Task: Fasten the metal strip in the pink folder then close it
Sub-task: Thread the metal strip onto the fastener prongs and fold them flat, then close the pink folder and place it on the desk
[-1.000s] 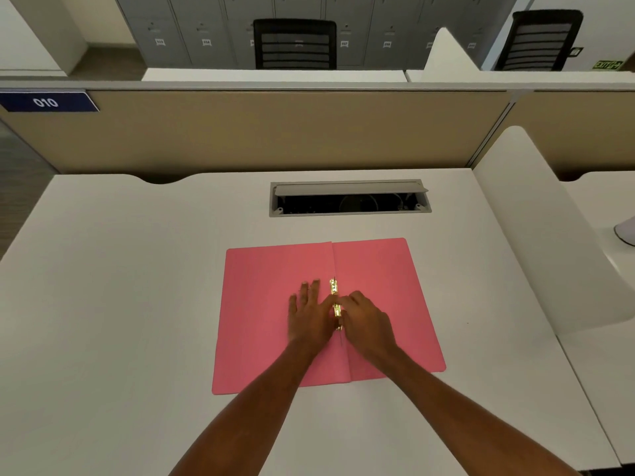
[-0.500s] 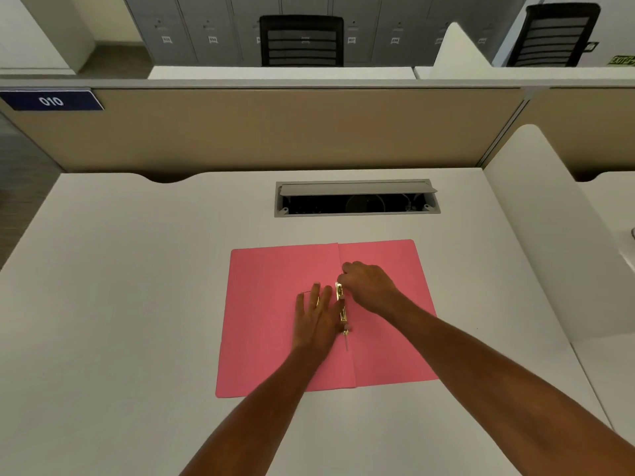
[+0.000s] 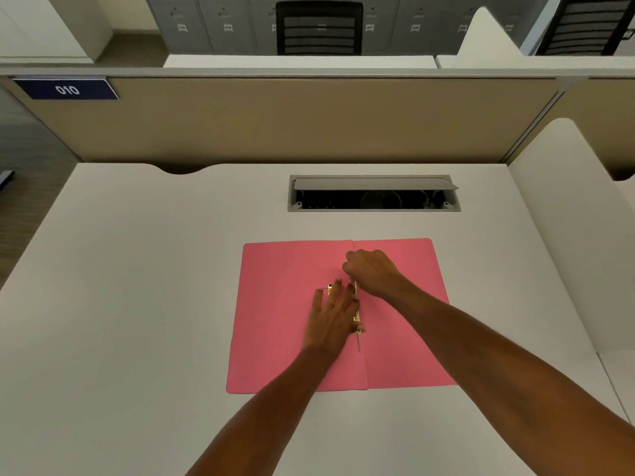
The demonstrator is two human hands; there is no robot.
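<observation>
The pink folder lies open and flat on the white desk. A gold metal strip runs along its centre fold, with a thin prong sticking out at the near end. My left hand rests flat on the left leaf, fingers spread, its thumb side against the strip. My right hand is curled over the strip's far end, fingertips pinched down on it. A small gold piece shows by my left fingertips.
An open cable hatch is sunk into the desk beyond the folder. A beige partition closes the back, and a white curved divider bounds the right side. A blue "010" label sits at the upper left.
My right hand has moved away from me along the strip, from beside my left hand to the strip's far end. My left hand has stayed flat on the folder.
</observation>
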